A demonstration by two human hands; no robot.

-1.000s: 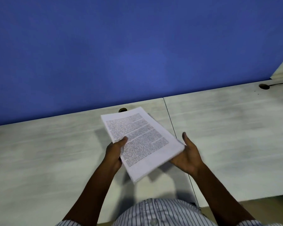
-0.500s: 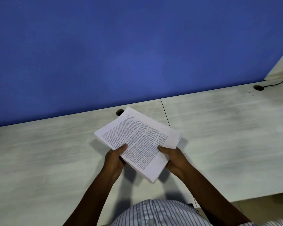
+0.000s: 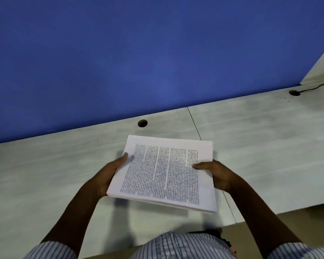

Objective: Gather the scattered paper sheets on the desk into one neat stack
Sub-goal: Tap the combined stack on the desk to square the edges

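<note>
Head view, looking down past the chest. Shows a stack of paper sheets [image 3: 165,174], columns of print on top, held in front of the body over a pale wood-grain worktop [image 3: 45,174]. Grips the stack's left edge with the left hand [image 3: 108,176], thumb on the top sheet, fingers hidden beneath. Grips the right edge with the right hand [image 3: 217,174] likewise, thumb on the print. Casts a shadow under the slightly fanned near edge; cannot tell whether the far edge touches the worktop. Beyond the stack, a round cable hole [image 3: 142,123]; far right, a second hole [image 3: 294,92] with a dark cable [image 3: 314,88]. Behind, a blue partition [image 3: 138,53]. Below, a striped shirt [image 3: 176,245].
</note>
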